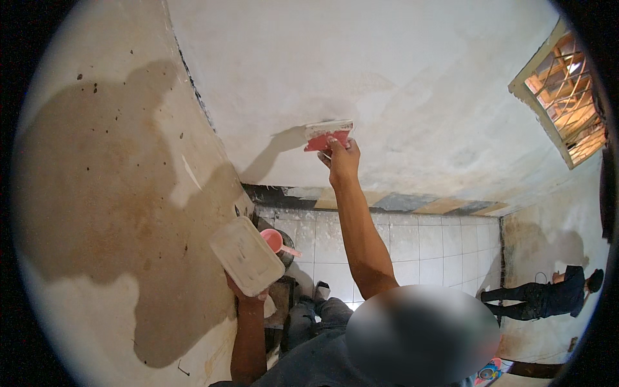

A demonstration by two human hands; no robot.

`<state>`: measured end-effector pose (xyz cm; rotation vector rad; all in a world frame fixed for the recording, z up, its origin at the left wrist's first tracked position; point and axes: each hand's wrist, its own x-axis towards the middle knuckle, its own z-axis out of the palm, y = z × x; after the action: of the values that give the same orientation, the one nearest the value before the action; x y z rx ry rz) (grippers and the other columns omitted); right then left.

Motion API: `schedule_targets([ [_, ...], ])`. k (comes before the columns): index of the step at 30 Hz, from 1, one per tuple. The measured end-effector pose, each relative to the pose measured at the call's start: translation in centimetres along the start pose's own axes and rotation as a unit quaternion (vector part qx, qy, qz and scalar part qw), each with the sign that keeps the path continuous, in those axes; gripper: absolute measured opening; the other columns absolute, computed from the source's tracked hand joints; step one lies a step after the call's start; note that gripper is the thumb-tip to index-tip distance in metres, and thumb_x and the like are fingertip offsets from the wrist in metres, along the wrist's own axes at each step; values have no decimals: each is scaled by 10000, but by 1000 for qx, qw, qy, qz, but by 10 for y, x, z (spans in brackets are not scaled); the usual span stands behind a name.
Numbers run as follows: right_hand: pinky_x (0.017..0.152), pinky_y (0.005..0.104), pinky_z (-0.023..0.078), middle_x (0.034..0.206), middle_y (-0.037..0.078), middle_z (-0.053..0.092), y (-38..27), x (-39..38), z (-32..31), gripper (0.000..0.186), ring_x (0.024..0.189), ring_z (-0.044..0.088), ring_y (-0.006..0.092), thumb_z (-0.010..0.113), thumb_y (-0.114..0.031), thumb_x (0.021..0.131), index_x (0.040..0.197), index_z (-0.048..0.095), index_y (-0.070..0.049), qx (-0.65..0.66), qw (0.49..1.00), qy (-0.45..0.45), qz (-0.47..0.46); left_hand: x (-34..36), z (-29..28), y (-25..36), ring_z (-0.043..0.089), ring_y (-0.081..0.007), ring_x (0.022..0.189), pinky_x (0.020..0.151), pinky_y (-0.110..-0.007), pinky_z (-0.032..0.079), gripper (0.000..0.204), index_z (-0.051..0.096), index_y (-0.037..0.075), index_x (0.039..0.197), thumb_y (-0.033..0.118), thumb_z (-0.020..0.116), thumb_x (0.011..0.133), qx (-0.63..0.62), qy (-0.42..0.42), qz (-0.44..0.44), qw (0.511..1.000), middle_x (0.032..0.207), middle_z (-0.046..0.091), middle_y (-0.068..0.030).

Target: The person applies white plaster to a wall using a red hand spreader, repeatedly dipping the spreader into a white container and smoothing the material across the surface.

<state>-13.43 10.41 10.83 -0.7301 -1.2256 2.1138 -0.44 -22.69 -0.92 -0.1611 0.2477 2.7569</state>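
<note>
My right hand [343,158] is stretched up to the whitish wall [412,77], its fingers closed on a red putty scraper [327,137]. The scraper's pale, putty-smeared blade edge lies at the wall surface. Low on the left, my left hand [248,293] grips a cream rectangular tray [247,256] from below. Pale smears cover the tray's face, and most of the left fingers are hidden beneath it. The two hands are well apart, with the tray beside the brownish side wall [122,213].
A pink dipper [273,240] rests on a dark bucket [285,259] behind the tray. White floor tiles [412,242] run along the wall's foot. At the right, a person in dark clothes [545,297] stands by another wall, below a barred window opening [567,97].
</note>
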Motion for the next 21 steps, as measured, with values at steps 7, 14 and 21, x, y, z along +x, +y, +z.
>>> schedule_targets([
  [7,660,355,617,887,65,601,49,-16,-18,156,782,643,172,626,-51,871,972,510,-26,-135,973,85,-168,-5,-11,4,481,-329,1337,1088,-550,421,625,363,158,1508,530,411,1008,-10,29,10,999,1502,447,-72],
  [14,614,511,515,756,185,652,76,49,69,164,654,645,424,652,-203,829,860,573,-62,-399,824,203,-348,-21,-26,13,492,-330,1326,1084,-552,421,602,390,145,1488,497,438,1001,5,54,9,999,1481,467,-82],
  [21,538,445,473,657,137,576,144,13,61,156,562,586,349,672,-99,813,823,521,-63,-396,822,83,-400,-31,-41,19,503,-330,1316,1081,-555,422,579,418,132,1467,463,466,995,27,70,1,997,1459,487,-92],
])
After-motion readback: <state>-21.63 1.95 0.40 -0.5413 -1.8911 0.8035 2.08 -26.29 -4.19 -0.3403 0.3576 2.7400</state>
